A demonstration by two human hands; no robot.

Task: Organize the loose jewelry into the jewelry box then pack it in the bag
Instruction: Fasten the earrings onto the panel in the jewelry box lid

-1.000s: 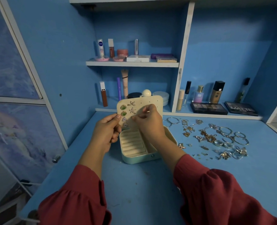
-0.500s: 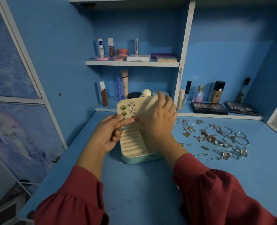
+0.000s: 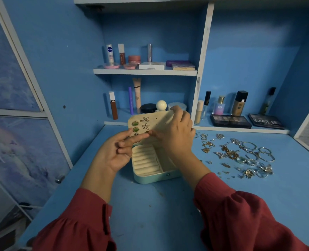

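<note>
A pale teal jewelry box [image 3: 150,177] stands open on the blue desk, its cream ring rolls showing. Its lid panel [image 3: 159,120] stands upright and carries green stone earrings [image 3: 135,123] and starfish earrings [image 3: 146,119]. My right hand [image 3: 175,134] grips the panel, fingers curled over its top edge and thumb on its front. My left hand [image 3: 113,154] reaches in from the left, with straight index and middle fingers touching the panel's lower part beside my right thumb. Loose jewelry [image 3: 240,156], made up of rings, bangles and chains, lies to the right of the box.
Behind the box, shelves [image 3: 144,71] hold cosmetics: tubes, jars and bottles. Two dark makeup palettes [image 3: 230,121] lie on the low ledge at the back right. A panelled door [image 3: 14,124] stands at the left. Bare desk surface [image 3: 159,205] lies in front of the box.
My right hand has gone from pinching at the panel's front to curling over its top edge. My left hand let go of the panel's left side, and its straightened fingers now touch the lower front.
</note>
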